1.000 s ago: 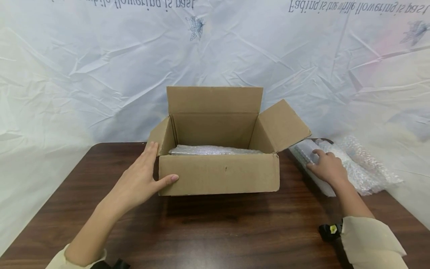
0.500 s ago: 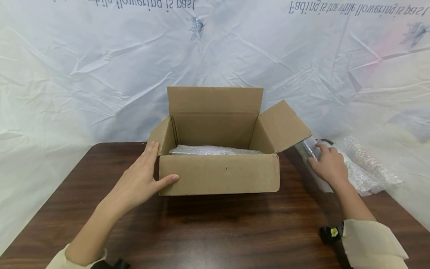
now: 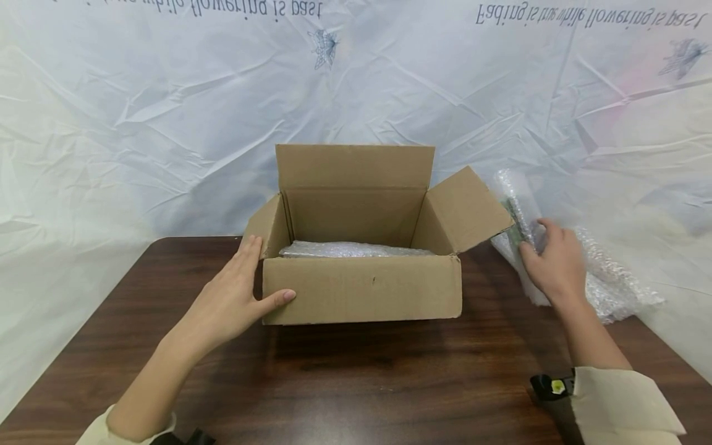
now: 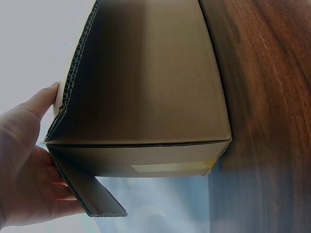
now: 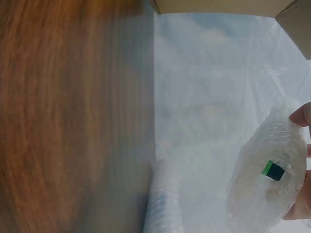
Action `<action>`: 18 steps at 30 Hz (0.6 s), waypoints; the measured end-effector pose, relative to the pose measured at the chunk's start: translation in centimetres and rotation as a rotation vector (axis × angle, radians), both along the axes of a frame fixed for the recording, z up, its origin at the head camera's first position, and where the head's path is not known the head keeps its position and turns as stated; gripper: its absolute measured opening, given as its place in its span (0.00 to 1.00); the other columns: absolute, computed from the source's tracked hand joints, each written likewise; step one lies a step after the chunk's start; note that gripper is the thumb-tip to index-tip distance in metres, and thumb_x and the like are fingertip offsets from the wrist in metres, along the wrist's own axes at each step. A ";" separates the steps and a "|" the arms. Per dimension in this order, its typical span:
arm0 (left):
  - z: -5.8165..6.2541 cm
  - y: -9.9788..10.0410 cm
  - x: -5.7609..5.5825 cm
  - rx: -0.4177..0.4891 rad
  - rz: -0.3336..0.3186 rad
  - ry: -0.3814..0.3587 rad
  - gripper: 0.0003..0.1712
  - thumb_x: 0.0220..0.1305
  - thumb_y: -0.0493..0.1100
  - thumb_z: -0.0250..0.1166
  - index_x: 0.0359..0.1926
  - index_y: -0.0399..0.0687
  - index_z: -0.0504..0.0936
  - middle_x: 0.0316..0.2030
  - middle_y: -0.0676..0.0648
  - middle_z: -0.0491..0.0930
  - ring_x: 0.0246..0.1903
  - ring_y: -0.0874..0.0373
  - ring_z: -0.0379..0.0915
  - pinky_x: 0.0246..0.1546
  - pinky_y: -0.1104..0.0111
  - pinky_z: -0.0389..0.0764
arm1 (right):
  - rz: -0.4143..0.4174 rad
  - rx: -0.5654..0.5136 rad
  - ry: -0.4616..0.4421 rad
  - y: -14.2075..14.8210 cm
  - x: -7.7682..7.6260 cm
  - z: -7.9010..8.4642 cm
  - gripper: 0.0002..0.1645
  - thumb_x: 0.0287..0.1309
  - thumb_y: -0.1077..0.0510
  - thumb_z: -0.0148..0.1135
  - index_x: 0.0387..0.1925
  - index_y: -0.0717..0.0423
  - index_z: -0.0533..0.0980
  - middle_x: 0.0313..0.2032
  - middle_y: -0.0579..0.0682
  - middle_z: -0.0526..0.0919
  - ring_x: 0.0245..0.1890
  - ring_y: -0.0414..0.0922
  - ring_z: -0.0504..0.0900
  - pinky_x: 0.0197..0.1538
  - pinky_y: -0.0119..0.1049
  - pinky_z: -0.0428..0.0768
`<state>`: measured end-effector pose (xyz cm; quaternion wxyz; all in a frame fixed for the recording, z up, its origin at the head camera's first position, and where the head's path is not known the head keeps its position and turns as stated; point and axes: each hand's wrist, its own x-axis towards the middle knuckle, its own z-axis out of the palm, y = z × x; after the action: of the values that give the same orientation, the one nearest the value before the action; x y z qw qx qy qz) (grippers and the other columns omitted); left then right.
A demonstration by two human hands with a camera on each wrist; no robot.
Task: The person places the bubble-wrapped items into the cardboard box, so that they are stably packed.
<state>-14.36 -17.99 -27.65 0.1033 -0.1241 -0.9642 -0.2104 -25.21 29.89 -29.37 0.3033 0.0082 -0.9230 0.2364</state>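
Observation:
An open cardboard box stands on the table with its flaps spread, and a bubble-wrapped item lies inside. My left hand rests at the box's left front corner, fingers straight along the side flap and thumb on the front flap. The left wrist view shows the thumb at the front flap's edge. To the right of the box, my right hand grips a bubble-wrapped package, tilted upward behind the right flap. Something green and dark shows through its wrap.
More bubble wrap lies at the right back of the dark wood table. A wrinkled white cloth with printed writing hangs behind. The box's right flap sticks out toward the package.
My right hand has taken hold of the bubble-wrapped package and raised its far end up beside the right flap. The left hand and the box have stayed in place.

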 end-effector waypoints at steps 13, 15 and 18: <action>0.0 -0.1 0.0 0.002 -0.003 0.004 0.63 0.53 0.75 0.52 0.70 0.34 0.38 0.70 0.34 0.38 0.68 0.43 0.37 0.62 0.46 0.50 | -0.006 -0.122 0.206 -1.3 1.5 2.5 0.32 0.51 0.59 0.56 0.60 0.63 0.66 0.50 0.71 0.68 0.50 0.66 0.63 0.48 0.59 0.60; 0.0 -0.1 0.0 0.003 -0.003 0.004 0.63 0.53 0.75 0.52 0.70 0.34 0.38 0.70 0.34 0.38 0.68 0.43 0.36 0.62 0.46 0.50 | 0.007 -0.118 0.252 -1.6 1.8 2.9 0.32 0.50 0.60 0.58 0.59 0.63 0.67 0.48 0.71 0.68 0.49 0.66 0.63 0.47 0.59 0.60; 0.0 -0.1 0.0 0.004 -0.004 0.003 0.63 0.53 0.75 0.52 0.70 0.34 0.38 0.70 0.35 0.38 0.68 0.43 0.36 0.62 0.46 0.49 | 0.035 -0.111 0.305 -2.2 2.2 3.6 0.32 0.49 0.61 0.59 0.58 0.62 0.67 0.48 0.71 0.68 0.48 0.66 0.63 0.46 0.59 0.60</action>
<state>-14.33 -18.07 -27.64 0.1047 -0.1262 -0.9634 -0.2123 -22.97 27.71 -25.81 0.4357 0.0434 -0.8515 0.2884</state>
